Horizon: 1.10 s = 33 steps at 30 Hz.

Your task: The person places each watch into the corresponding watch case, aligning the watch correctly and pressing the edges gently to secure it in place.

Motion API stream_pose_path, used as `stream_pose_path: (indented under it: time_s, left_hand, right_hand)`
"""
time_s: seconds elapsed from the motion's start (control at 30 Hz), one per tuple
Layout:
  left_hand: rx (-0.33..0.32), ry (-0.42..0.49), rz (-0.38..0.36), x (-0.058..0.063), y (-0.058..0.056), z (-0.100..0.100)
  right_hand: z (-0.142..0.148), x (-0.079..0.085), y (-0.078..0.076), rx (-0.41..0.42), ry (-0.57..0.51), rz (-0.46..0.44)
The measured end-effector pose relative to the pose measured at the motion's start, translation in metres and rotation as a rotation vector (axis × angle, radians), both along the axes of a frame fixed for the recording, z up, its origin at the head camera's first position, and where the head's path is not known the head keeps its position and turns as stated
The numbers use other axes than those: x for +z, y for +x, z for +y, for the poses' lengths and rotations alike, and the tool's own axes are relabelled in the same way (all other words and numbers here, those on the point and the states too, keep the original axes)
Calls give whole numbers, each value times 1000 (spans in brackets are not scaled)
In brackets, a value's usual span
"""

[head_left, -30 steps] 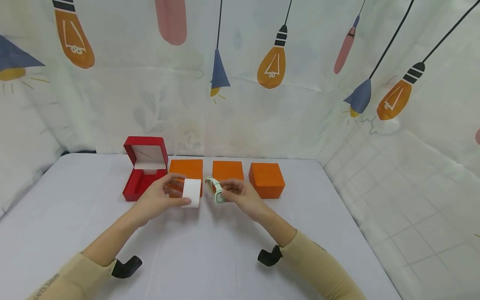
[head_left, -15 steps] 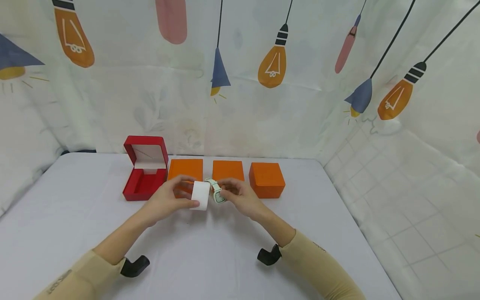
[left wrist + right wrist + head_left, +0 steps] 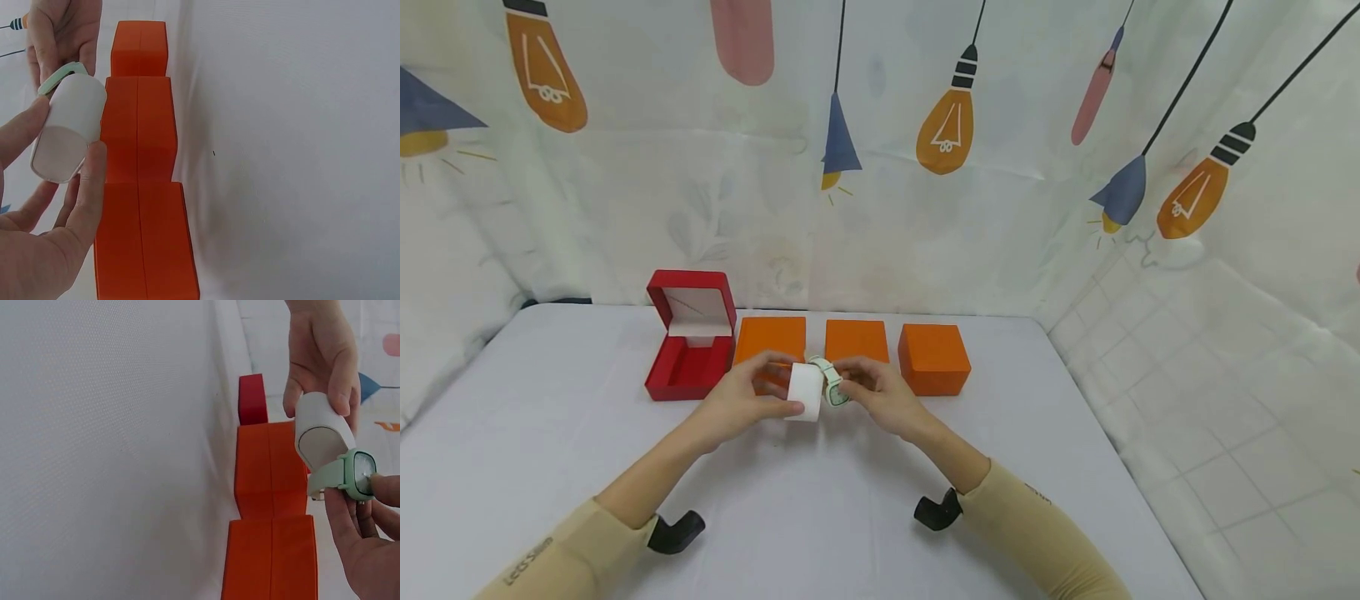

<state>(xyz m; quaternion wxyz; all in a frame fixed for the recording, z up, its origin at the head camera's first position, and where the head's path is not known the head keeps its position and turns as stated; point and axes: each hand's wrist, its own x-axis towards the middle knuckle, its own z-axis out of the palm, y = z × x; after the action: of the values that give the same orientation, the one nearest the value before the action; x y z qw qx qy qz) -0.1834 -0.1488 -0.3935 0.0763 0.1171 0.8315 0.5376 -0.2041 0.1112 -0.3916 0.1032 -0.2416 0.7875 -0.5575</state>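
My left hand [image 3: 737, 406] holds a white watch cushion [image 3: 805, 392] between thumb and fingers, above the table. Just to the right, my right hand [image 3: 883, 396] pinches a pale mint-green wristwatch [image 3: 837, 393] by its case. In the right wrist view the watch's squarish face [image 3: 364, 470] is turned outward, and its strap lies at the cushion's rounded end [image 3: 322, 447]. From the left wrist view, the strap [image 3: 59, 76] shows behind the cushion's far end. Whether the strap goes around the cushion at all I cannot tell.
A red watch box [image 3: 688, 367] stands with its lid up at the back left. To its right are three orange boxes in a row: one [image 3: 771, 337] partly behind my left hand, a middle one [image 3: 856, 337], and one [image 3: 934, 360] at the right. A white cloth covers the table [image 3: 820, 517].
My left hand has moved right with the cushion, bringing it up to the watch. The right hand with the watch has stayed nearly in place.
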Motion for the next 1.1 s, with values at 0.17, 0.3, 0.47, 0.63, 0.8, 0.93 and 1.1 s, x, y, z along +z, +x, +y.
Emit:
stream_pose_path:
  time_s: [0.17,0.3,0.47,0.63,0.8,0.93,1.1]
  left_hand:
    - [-2,9,-10,-1,0,1]
    - [5,11,-23,0,1,2]
    - [17,15,-23,0,1,3]
    - [-2,71,-34,-1,0,5]
    - [-50,75,-21,-4,-3,8]
    - [-99,52,20,-7,-4,10]
    - [-129,76,16,-9,-5,11]
  right_hand:
    - [-1,-1,0,21,27,65]
    - [-2,-1,1,30,45,99]
    - [-3,-4,0,33,49,110]
    - [-3,-5,-1,38,34,108]
    - [-1,-5,-1,51,26,99]
    - [0,-5,0,71,16,97]
    - [0,-8,0,81,5,102]
